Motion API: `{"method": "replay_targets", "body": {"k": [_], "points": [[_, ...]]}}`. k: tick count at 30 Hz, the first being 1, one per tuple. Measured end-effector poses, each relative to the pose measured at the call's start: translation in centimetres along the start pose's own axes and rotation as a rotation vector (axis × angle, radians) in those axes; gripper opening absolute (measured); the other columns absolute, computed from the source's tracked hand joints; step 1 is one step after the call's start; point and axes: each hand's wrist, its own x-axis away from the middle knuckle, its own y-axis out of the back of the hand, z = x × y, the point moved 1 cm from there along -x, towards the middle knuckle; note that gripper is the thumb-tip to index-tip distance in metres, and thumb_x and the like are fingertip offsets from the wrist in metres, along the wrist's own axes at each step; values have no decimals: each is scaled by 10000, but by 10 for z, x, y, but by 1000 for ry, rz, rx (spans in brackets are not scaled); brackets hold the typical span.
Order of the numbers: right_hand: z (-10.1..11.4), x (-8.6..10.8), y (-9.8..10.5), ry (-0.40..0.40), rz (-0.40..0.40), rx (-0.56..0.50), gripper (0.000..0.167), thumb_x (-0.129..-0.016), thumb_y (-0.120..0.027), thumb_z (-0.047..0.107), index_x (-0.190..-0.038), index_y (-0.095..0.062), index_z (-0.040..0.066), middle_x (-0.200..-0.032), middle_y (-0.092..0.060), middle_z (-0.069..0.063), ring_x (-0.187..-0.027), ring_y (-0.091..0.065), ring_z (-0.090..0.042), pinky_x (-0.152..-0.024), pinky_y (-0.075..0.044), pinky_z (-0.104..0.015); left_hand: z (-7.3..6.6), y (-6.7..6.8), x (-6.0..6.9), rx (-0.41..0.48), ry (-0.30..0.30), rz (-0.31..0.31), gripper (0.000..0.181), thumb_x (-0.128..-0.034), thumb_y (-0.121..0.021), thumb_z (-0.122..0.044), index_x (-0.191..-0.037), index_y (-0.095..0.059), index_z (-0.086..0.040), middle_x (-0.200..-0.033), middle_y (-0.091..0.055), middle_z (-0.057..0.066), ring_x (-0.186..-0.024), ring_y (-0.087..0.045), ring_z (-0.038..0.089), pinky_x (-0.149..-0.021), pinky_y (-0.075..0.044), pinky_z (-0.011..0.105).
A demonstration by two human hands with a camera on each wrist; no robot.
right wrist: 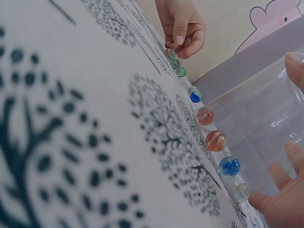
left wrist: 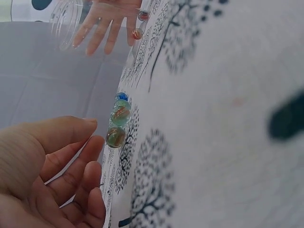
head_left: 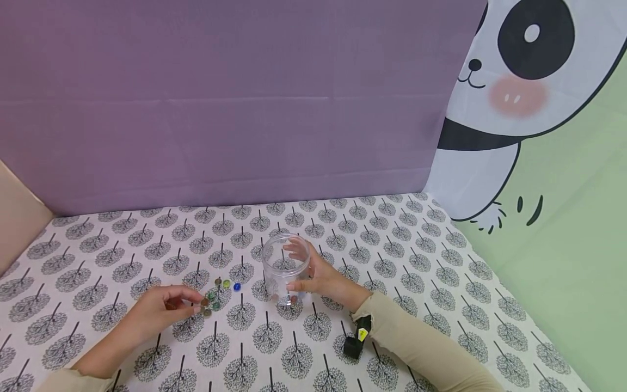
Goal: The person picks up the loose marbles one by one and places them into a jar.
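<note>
A clear, lidless plastic jar stands on the patterned cloth, with a few marbles at its bottom. My right hand holds the jar from the right, thumb at the near side and fingers behind. To the left of the jar, my left hand is beside a loose group of glass marbles, its fingers loosely bent. In the left wrist view a gap shows between thumb and index finger, just short of a greenish marble. A blue marble lies between this group and the jar.
The tree-print cloth covers the table. A black device with a yellow label is at my right wrist. A purple backdrop rises behind the table, and a green wall with a panda picture stands on the right.
</note>
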Motion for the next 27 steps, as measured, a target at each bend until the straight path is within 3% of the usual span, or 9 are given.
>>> {"method": "replay_targets", "body": {"k": [5, 11, 20, 27], "points": [[0, 0, 0, -3, 2, -5, 925, -752, -784, 230, -1455, -197, 357, -1501, -294, 55, -1383, -276, -216, -1097, -256, -480, 3, -1, -1, 29, -21, 25, 201, -821, -689, -87, -993, -666, 14, -820, -628, 34, -640, -495, 54, -545, -447, 204], [1, 0, 0, -8, 4, -6, 920, -752, -780, 219, -1449, -200, 375, -1502, -291, 64, -1386, -272, -215, -1092, -259, -489, 4, -1, -2, 15, 1, 39, 226, -809, -711, -112, -1001, -671, 0, -829, -615, 38, -652, -493, 54, -552, -449, 211], [-1, 0, 1, 22, 28, 2, 949, -734, -784, 379, -1463, -178, 351, -1512, -280, 10, -1385, -275, -233, -1089, -263, -490, 4, -2, -4, -9, -1, 73, 231, -809, -718, -120, -1006, -670, -9, -816, -593, 14, -675, -493, 48, -589, -453, 218], [-1, 0, 1, 23, 27, 4, 932, -750, -778, 338, -1463, -177, 356, -1510, -285, 13, -1383, -279, -233, -1088, -267, -491, 3, -2, -5, -43, 79, 81, 246, -792, -734, -116, -1015, -675, -30, -847, -590, 41, -710, -489, 67, -610, -449, 222]]}}
